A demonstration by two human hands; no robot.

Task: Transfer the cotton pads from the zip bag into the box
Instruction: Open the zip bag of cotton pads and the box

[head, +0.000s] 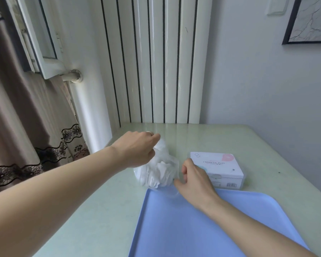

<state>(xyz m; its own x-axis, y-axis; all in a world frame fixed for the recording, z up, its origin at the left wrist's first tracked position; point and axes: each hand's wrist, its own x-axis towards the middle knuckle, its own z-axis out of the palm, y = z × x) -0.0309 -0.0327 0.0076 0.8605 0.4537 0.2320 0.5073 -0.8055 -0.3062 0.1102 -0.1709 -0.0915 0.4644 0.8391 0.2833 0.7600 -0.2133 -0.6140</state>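
blue tray (193, 229) nearest. right hand (195, 179) pinches the zip bag (159, 173) at its near corner, left hand (137, 147) grips its far end. cotton pads (156, 171) all inside, box (219, 167) beside, shut. transfer not started.
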